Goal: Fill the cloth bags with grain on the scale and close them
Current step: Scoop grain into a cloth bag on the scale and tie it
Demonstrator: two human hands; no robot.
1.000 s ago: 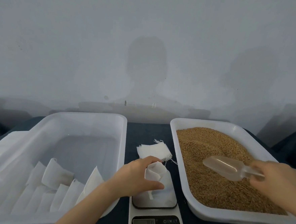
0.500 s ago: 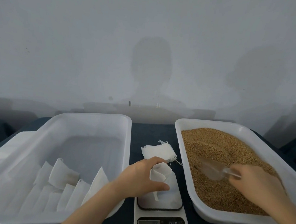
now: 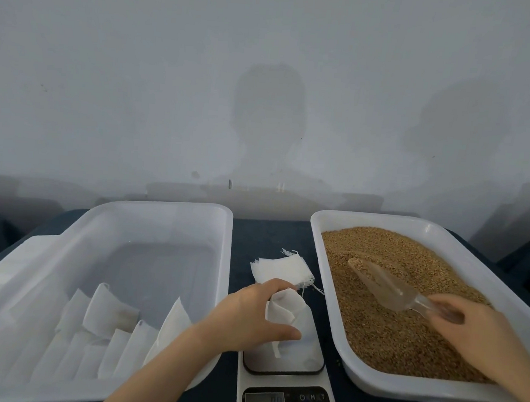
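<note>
A small white cloth bag (image 3: 286, 309) stands on the white kitchen scale (image 3: 284, 400), and my left hand (image 3: 249, 317) grips it with its mouth held up. My right hand (image 3: 474, 333) holds the handle of a clear plastic scoop (image 3: 383, 284). The scoop lies low over the brown grain (image 3: 389, 335) in the white tray (image 3: 327, 236) on the right, with some grain inside it. The scale's display reads a small number.
A stack of flat unfilled cloth bags (image 3: 281, 269) lies on the dark table behind the scale. On the left, a large white tub (image 3: 162, 209) holds several white bags standing along its near side. A grey wall rises close behind.
My right hand dipped the scoop down into the grain, then pushed it further back through the heap. The left hand kept holding the bag on the scale.
</note>
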